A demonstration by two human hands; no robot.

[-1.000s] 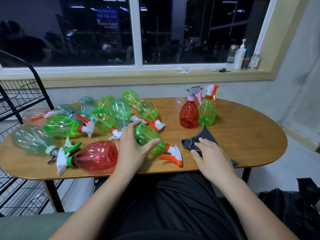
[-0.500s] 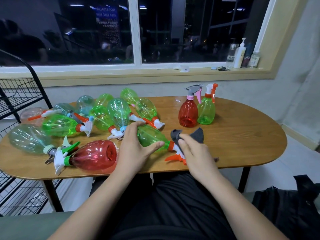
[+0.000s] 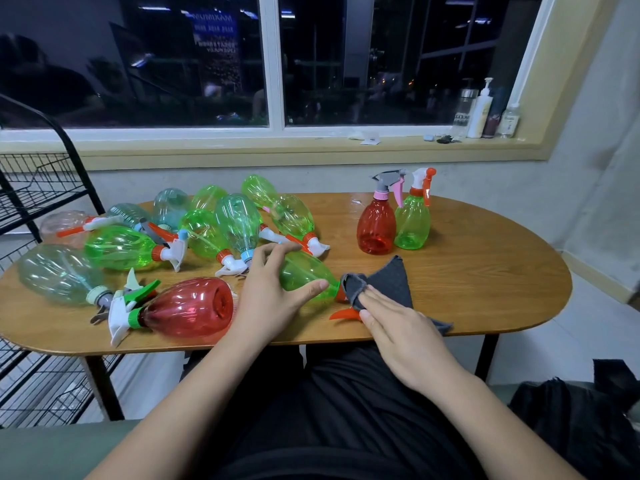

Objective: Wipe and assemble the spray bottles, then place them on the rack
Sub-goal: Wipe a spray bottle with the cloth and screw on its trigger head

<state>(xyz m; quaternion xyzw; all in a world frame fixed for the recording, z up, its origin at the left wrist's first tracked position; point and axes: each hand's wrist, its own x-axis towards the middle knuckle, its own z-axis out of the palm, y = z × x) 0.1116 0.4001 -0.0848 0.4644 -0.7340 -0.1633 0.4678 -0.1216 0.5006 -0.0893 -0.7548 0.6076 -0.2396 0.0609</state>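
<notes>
A green spray bottle (image 3: 304, 276) lies on its side near the front of the wooden table (image 3: 485, 271). My left hand (image 3: 270, 299) grips its body, thumb in front and fingers over the top. My right hand (image 3: 398, 327) presses a dark grey cloth (image 3: 388, 285) over the bottle's spray head; only the orange trigger (image 3: 343, 314) pokes out. A red bottle (image 3: 375, 223) and a green bottle (image 3: 414, 220) stand upright with heads on at the back right. Several more bottles lie in a heap on the left, among them a red one (image 3: 187, 308).
A black wire rack (image 3: 31, 188) stands at the table's left end, with shelves above and below the tabletop. The window sill behind carries toiletry bottles (image 3: 479, 112) at its right end. A black bag (image 3: 585, 410) lies at my lower right.
My right hand has dragged the cloth left from the bare table onto the spray head of the green bottle. My left hand stays on the bottle, which has shifted slightly.
</notes>
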